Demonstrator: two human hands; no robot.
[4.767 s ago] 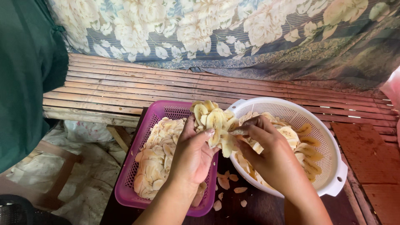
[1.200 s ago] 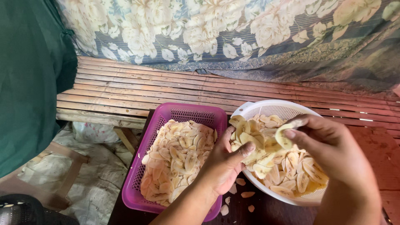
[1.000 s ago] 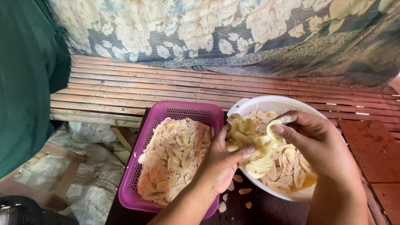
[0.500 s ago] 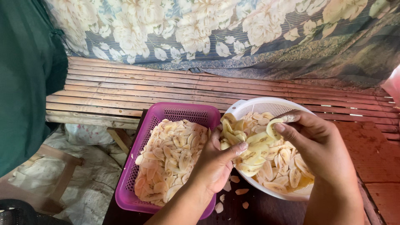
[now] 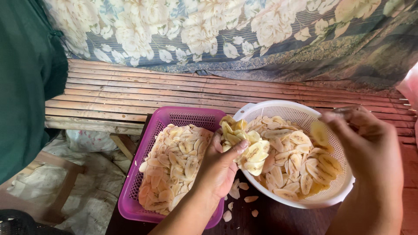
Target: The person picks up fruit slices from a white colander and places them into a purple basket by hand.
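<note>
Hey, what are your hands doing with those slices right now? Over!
Left hand gripping a bunch of pale slices. Right hand pinching one slice over the white colander. Purple basket alongside, nothing blocking.

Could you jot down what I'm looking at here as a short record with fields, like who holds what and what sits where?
Left hand: left hand grips a clump of pale yellow slices between the two baskets
Right hand: right hand pinches a single slice over the white basket
White basket: round white basket, holding many slices
Purple basket: rectangular purple basket, filled with slices laid flat
Loose bits: a few fallen slices on the dark surface below
Behind: slatted bench, floral cloth
</note>
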